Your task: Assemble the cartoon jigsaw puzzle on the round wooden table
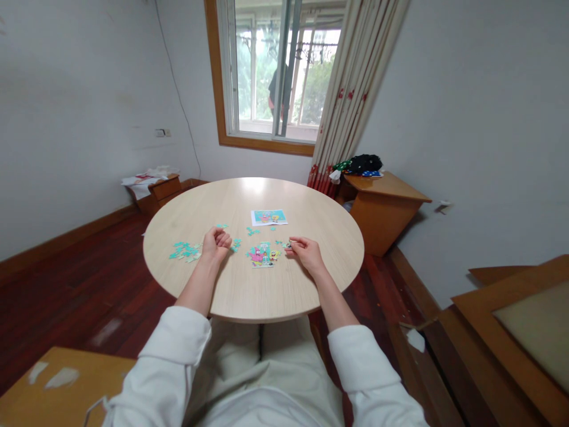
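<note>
A partly joined jigsaw puzzle with pink and yellow cartoon figures lies near the middle of the round table. To its right, my right hand pinches a small dark-and-light puzzle piece between thumb and fingertips. My left hand hovers left of the puzzle with its fingers curled in; whether anything is inside them is hidden. Beside that hand lie loose turquoise pieces, and a larger pile of turquoise pieces spreads farther left. Behind the puzzle rests a printed reference picture.
A few more pieces lie between picture and puzzle. Beyond the table stand a wooden cabinet topped with clothes, a curtain and a low stand with papers. A wooden chair is at right.
</note>
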### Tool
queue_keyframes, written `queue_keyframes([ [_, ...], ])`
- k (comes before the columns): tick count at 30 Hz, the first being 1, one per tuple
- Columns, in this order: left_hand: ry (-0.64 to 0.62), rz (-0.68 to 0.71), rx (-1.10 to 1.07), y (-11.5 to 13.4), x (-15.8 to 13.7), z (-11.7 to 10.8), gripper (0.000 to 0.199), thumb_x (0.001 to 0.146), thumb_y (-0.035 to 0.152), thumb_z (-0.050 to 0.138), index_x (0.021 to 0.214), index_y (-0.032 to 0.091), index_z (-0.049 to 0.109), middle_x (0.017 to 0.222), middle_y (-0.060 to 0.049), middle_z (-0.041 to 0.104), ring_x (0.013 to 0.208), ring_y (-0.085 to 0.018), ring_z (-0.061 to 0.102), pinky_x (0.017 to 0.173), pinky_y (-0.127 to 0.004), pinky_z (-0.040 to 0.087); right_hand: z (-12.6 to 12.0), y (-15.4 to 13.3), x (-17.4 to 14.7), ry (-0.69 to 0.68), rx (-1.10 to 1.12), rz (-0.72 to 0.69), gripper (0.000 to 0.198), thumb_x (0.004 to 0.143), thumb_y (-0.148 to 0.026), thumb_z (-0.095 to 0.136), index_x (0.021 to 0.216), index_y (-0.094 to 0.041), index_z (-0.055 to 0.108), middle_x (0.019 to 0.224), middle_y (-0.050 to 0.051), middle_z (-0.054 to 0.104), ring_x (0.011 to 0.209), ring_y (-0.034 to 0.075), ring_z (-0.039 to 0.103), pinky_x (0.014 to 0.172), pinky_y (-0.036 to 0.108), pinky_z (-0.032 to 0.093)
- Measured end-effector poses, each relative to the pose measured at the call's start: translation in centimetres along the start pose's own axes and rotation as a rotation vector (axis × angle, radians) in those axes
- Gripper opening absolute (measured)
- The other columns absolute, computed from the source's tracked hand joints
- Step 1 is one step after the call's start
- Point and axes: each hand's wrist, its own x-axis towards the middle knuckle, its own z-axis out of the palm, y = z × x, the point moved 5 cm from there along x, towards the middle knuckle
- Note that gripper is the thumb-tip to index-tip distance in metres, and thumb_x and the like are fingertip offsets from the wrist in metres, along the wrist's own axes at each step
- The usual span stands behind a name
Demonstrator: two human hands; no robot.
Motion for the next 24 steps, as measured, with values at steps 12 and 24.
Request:
queue_keyframes([
  [12,-0.005,-0.005,0.006,0.0,0.0,0.0,0.038,0.059,0.001,0.046,0.051,0.02,0.014,0.04,0.01,0.007,0.031,-0.004,0.01,0.03,-0.017,0.014,0.7,0.0,-0.6,-0.102,-0.047,0.027,0.024,0.054,-0.025,0.077,0.073,-0.013,0.068,0.063,0.004,0.068,0.058,0.013,0.064,0.056,0.025,0.055],
  [24,-0.002,-0.004,-0.008,0.0,0.0,0.0,0.037,0.061,0.001,0.044,0.05,0.02,0.014,0.038,0.009,0.009,0.03,-0.004,0.01,0.03,-0.017,0.013,1.9,0.1,-1.3,-0.271,-0.181,-0.009,0.037,0.055,-0.04,0.075,0.077,-0.012,0.069,0.062,0.002,0.065,0.055,0.012,0.058,0.055,0.026,0.048],
])
